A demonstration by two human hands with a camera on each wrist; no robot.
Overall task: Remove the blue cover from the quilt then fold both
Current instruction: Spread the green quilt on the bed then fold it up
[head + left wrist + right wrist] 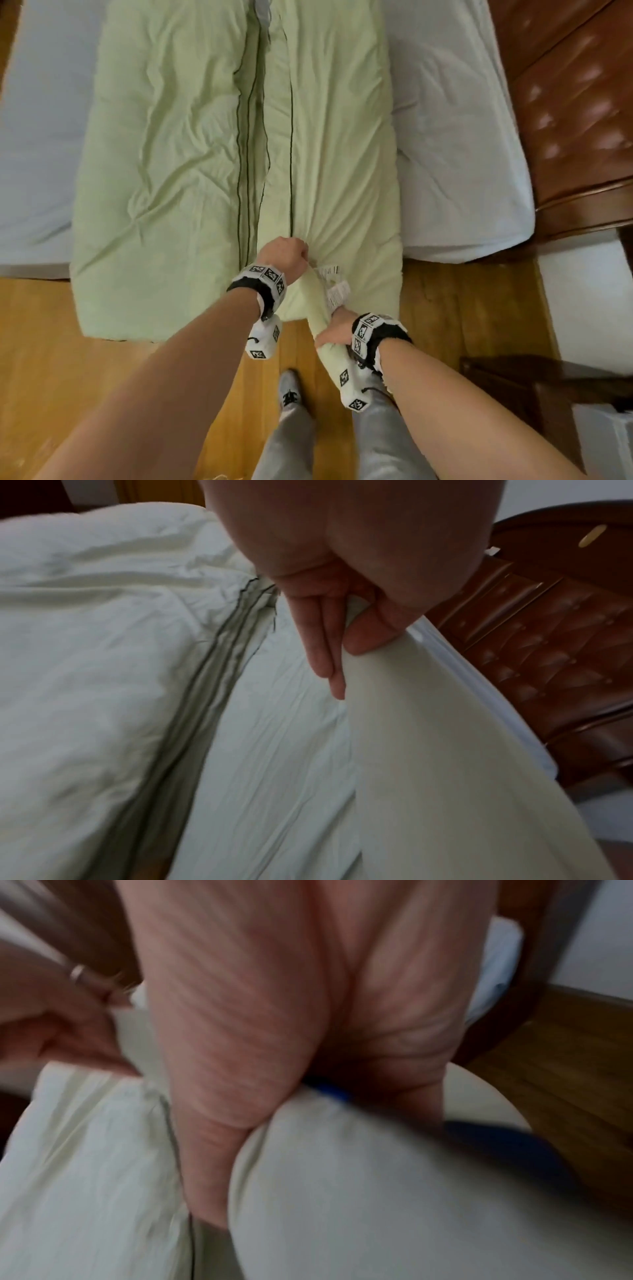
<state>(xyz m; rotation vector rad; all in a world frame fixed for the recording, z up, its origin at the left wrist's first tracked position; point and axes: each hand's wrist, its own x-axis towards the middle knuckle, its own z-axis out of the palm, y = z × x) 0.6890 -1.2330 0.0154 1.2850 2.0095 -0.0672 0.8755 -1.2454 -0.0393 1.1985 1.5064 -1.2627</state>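
Note:
A pale green cover (164, 154) with dark seam lines down its middle lies lengthwise on the bed, its near end hanging over the edge. My left hand (284, 255) is a fist bunching the cover at that near end. In the left wrist view my left hand (344, 658) pinches a fold of cloth (428, 750) between thumb and fingers. My right hand (334, 330) grips a pale yellow bunch of quilt (315, 301) drawn out toward me, with white labels (334, 287) on it. The blurred right wrist view shows my right hand (219, 1150) clutching the pale quilt (359, 1191).
The bed has a pale blue sheet (452, 137) and a brown padded board (575, 102) on its right. A wooden floor (102, 377) lies under my feet (289, 394). A dark wooden cabinet (548, 394) stands at the right. Something blue (496, 1139) shows blurred by my right hand.

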